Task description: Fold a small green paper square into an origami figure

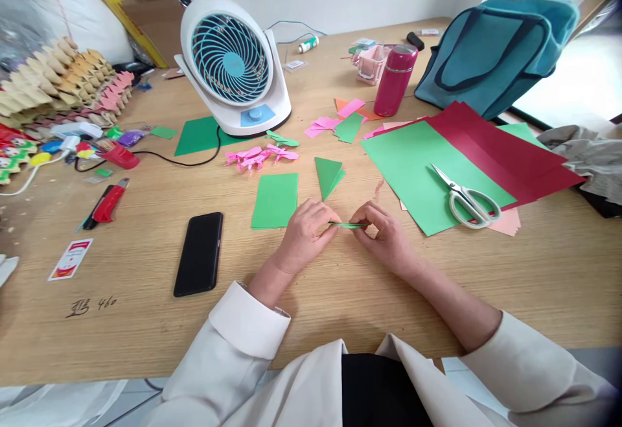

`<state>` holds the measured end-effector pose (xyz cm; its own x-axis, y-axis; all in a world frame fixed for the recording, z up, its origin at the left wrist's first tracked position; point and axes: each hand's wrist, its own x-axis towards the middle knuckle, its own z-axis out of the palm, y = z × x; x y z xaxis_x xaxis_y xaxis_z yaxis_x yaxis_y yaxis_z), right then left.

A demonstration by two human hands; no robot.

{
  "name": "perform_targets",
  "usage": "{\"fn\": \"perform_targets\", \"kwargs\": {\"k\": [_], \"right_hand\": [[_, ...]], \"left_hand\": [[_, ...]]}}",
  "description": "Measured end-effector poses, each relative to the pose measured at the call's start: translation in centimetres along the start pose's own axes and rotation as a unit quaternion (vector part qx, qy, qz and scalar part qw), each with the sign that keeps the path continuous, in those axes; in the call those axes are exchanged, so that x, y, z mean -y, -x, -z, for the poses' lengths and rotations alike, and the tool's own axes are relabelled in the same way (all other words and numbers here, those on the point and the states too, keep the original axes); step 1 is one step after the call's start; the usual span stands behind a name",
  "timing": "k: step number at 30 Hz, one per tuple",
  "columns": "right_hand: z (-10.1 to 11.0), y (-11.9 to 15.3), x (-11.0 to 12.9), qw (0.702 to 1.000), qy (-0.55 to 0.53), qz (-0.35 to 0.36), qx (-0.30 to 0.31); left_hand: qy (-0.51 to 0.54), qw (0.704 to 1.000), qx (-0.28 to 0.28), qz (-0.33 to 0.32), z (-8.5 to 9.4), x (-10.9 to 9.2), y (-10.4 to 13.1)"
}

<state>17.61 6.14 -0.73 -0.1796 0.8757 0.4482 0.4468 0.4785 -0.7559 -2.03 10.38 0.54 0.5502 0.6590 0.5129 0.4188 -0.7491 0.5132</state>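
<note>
Left hand (308, 229), right hand (383, 234) pinch green paper (346, 225), perhaps folded; well inside table edge (97, 376).

Papercraft workspace, perhaps a home or office, wooden desk (140, 343), coloured paper (408, 174), scissors (460, 194)

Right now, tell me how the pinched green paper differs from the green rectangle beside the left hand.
The pinched green paper is held between the left hand and right hand; the green rectangle lies flat on the table. The pinched green paper shows as a thin sliver; the green rectangle shows its broad face. Both are green.
</note>
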Motion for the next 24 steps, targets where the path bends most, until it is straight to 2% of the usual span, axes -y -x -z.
{"fn": "perform_targets", "kwargs": {"k": [6,12,17,20,24], "right_hand": [[0.6,0.0,0.0,0.994,0.057,0.093,0.006],[1.3,1.5,0.3,0.983,0.149,0.104,0.04],[1.8,3.4,0.5,0.943,0.279,0.145,0.105],[1.9,4.1,0.5,0.928,0.301,0.172,0.134],[1.9,4.6,0.6,0.927,0.292,0.173,0.162]], "left_hand": [[-0.058,0.997,-0.013,-0.049,-0.1,-0.1,0.3],[-0.101,0.991,0.046,-0.076,-0.5,-0.5,0.8],[-0.117,0.981,0.102,-0.114,-1.0,-0.8,1.7],[-0.113,0.977,0.141,-0.112,-1.2,-0.8,2.3],[-0.067,0.977,0.178,-0.095,-0.9,-0.7,3.1]]}}
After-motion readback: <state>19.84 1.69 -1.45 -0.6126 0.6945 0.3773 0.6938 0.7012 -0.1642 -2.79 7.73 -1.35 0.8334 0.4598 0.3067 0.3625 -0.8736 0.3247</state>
